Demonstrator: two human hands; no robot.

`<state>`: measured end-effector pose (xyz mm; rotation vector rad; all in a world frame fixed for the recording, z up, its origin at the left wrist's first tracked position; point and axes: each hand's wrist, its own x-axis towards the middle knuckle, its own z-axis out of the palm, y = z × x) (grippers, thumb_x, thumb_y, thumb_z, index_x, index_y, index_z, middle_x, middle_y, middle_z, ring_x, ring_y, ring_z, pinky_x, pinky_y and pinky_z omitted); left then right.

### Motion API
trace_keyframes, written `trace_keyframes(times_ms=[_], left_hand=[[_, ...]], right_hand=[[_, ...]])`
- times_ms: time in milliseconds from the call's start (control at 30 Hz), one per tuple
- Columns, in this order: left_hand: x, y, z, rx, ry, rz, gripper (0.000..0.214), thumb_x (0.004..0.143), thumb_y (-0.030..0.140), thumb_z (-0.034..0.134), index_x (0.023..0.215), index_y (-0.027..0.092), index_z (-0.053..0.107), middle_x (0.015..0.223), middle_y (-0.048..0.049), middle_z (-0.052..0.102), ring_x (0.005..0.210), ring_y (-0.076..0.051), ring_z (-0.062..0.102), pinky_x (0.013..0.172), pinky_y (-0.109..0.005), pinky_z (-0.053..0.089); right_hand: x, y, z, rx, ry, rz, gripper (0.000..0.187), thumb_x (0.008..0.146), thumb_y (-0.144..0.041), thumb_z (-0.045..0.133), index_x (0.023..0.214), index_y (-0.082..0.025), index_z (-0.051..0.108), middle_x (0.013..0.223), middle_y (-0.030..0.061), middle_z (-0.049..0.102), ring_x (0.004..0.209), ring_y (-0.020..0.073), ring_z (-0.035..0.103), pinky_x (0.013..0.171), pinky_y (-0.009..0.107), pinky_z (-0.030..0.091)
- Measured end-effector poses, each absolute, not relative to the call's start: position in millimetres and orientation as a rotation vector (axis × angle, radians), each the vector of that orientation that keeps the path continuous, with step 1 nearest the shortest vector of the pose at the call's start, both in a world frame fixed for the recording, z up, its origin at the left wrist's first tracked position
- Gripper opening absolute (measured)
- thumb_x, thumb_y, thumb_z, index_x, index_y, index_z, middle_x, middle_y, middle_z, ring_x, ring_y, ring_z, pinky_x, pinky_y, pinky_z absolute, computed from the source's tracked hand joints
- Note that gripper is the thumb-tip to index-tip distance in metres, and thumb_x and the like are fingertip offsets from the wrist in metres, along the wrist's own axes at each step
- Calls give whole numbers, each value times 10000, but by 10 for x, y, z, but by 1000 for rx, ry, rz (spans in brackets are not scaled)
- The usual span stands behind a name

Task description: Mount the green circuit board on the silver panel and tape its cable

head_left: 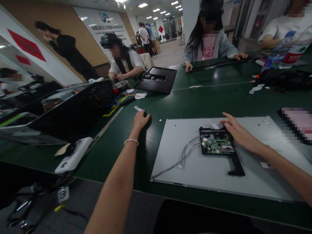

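Note:
A grey metal panel (195, 162) lies flat on the green table in front of me. On it sits a green circuit board (217, 145) in a black frame, with thin grey wires (181, 159) trailing off to the left. My right hand (235, 130) rests on the board's upper right corner, fingers stretched out and pointing left. My left hand (140, 119) reaches far out over the table left of the panel, fingers curled down onto the surface beside a small white slip (138, 108). What is under those fingers is hidden.
A black monitor back shell (158, 79) lies further out. A dark screen (60, 113) leans at the left, with coloured wires (122, 98) beside it. A white tool (73, 156) lies near the front edge. Several people sit around the table; bottles (287, 52) stand far right.

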<state>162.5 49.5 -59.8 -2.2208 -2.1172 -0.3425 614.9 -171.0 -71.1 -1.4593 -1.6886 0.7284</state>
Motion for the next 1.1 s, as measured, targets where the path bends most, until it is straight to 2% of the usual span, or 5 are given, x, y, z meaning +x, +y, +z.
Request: trace_keyframes(times_ms=[233, 500, 700, 833, 1100], left_hand=[[1708, 357, -567, -2102, -2011, -531, 522, 926, 264, 415, 1396, 38, 438, 1461, -198, 445, 1368, -268, 375, 1136, -391, 263], [1962, 29, -321, -1999, -1645, -902, 304, 932, 188, 436, 1158, 171, 638, 1255, -112, 640, 1254, -246, 520, 1140, -458, 229], [2481, -690, -62, -2150, -1145, -1082, 208, 902, 119, 516, 945, 234, 683, 994, -22, 734, 1034, -188, 654, 1132, -454, 291], [2824, -1404, 27, -2325, -986, -1110, 215, 854, 50, 560, 941, 213, 670, 964, -15, 742, 879, -157, 676, 988, -376, 460], [3312, -2317, -206, -2361, -1151, -1061, 193, 870, 45, 577, 964, 187, 667, 994, -33, 748, 910, -182, 690, 984, -403, 435]], right_hand=[[6166, -1694, -763, -1463, -1714, 714, 581, 989, -527, 318, 1501, -260, 248, 1275, 125, 579, 1167, 269, 567, 1052, 504, 404], [6170, -1693, -775, -1408, -1821, 467, 587, 985, -448, 395, 1516, -247, 245, 1295, 141, 567, 1196, 293, 554, 1049, 542, 411], [6046, -1808, -544, -1360, -1962, 227, 556, 990, -369, 396, 1517, -262, 251, 1322, 132, 546, 1220, 306, 526, 1040, 558, 422], [5913, -1903, -442, -1288, -2039, 178, 553, 986, -344, 415, 1510, -252, 266, 1325, 132, 551, 1239, 301, 513, 1049, 551, 421], [5702, -2040, -369, -1171, -2179, 127, 489, 986, -299, 440, 1456, -190, 360, 1346, 156, 542, 1244, 282, 507, 1052, 512, 441]])
